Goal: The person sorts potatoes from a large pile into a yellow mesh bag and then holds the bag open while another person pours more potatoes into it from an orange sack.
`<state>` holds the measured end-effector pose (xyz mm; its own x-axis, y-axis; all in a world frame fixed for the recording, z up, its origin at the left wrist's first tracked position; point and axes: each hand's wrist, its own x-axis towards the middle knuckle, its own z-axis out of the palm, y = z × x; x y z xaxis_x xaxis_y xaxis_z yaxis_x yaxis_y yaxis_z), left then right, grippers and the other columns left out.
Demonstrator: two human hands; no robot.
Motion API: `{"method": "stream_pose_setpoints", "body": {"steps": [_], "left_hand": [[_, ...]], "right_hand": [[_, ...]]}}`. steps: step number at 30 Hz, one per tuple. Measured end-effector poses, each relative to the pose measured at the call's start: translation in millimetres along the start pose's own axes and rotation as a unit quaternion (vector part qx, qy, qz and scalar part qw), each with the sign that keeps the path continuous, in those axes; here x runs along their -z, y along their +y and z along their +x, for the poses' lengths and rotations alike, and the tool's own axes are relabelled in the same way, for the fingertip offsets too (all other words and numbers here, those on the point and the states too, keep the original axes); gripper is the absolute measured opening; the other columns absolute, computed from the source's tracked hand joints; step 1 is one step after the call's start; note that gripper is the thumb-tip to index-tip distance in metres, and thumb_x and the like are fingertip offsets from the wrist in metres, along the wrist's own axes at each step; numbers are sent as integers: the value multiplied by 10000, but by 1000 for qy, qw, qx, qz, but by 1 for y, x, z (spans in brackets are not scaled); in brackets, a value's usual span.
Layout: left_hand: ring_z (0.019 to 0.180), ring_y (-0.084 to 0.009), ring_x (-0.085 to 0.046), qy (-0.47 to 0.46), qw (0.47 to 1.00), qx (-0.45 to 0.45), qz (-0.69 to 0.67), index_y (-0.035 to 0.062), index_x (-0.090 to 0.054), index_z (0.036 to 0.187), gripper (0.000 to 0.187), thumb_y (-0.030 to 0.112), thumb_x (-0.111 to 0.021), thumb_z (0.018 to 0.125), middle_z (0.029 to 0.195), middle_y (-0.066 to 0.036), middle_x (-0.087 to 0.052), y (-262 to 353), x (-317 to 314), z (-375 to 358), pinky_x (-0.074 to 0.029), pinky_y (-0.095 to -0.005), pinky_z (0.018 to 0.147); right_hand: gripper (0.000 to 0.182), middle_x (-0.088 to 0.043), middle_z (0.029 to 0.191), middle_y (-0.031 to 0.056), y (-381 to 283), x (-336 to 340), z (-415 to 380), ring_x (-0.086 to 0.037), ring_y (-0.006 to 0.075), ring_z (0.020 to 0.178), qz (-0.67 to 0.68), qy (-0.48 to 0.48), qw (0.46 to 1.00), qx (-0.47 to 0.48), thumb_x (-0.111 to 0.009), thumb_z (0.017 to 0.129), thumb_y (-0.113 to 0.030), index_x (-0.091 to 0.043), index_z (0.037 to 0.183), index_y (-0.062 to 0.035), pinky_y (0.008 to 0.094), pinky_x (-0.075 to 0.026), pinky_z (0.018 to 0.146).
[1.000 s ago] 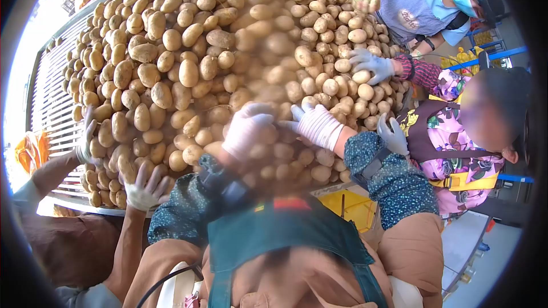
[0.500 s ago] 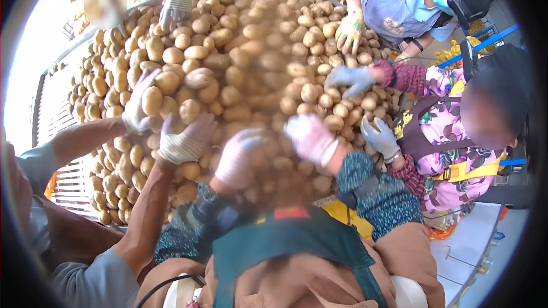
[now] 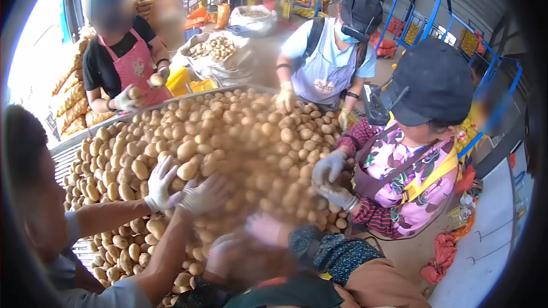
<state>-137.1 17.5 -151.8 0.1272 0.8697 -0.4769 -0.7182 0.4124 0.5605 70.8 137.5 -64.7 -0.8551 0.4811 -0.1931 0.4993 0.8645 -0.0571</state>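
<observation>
Near the bottom of the view my left hand (image 3: 221, 255), in a pale glove, is low over the near edge of a heap of potatoes (image 3: 128, 165). To its right, my right hand (image 3: 266, 228), also gloved, reaches in from a dark speckled sleeve (image 3: 322, 251) and overlaps the heap. A blurred patch smears the fingers of both hands, hiding whatever they touch. At left, another person's gloved hands (image 3: 162, 185) press against potatoes just beyond my left hand. Across to the right, a co-worker's grey-gloved hands (image 3: 333, 182) are close together over the heap's edge.
A person in a pink apron (image 3: 134, 65) holds potatoes at the far side, beside a person in a pale apron (image 3: 328, 74). Behind stands a white sack (image 3: 228, 68) of potatoes. Blue metal frames (image 3: 436, 14) rise at back right; a white panel (image 3: 482, 239) stands nearer.
The view has tilted up, bringing the hall behind into sight. My hands have drawn closer together. The pink-aproned person has lifted potatoes, and the grey-gloved hands have come together.
</observation>
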Motion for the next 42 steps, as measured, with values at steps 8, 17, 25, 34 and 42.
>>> {"method": "stream_pose_setpoints", "body": {"steps": [8,17,25,34,42], "left_hand": [[1106,-231,-642,-21,958,-86,273,-20,-616,1242,380,101,-668,885,1164,-90,-682,23,-77,-63,-491,-348,1003],[1139,-218,-604,-77,971,-3,226,33,-610,1291,331,233,-506,1049,1214,-102,-656,-4,-87,-50,-486,-346,1012],[1185,-190,-573,-103,992,69,-9,61,-569,1342,441,373,-551,1031,1284,-65,-623,4,-128,-73,-463,-336,1045],[1109,-173,-554,-119,992,30,-29,87,-566,1316,492,463,-599,1000,1218,-38,-613,14,-140,-99,-477,-326,965],[1022,-209,-669,-134,983,76,-95,89,-616,1276,456,406,-650,951,1183,-97,-666,83,-184,-109,-573,-339,873]], "right_hand": [[469,-610,1104,165,14,-33,-21,-599,371,1039,111,-7,994,-13,-781,697,-271,-609,1077,-56,453,-514,899],[651,-607,1202,175,-11,29,-73,-597,253,1112,510,208,817,-172,-811,748,-221,-534,1304,-27,371,-492,989],[735,-561,1314,137,-36,48,-97,-573,257,1205,611,227,755,-70,-862,758,-171,-480,1368,-22,384,-478,1036],[779,-634,1280,209,-55,56,-105,-597,274,1230,476,162,854,-131,-865,763,-255,-507,1395,24,379,-465,1061],[715,-572,1344,143,-46,55,-66,-552,210,1239,667,263,688,-112,-817,801,-79,-463,1413,25,346,-464,1061]]}}
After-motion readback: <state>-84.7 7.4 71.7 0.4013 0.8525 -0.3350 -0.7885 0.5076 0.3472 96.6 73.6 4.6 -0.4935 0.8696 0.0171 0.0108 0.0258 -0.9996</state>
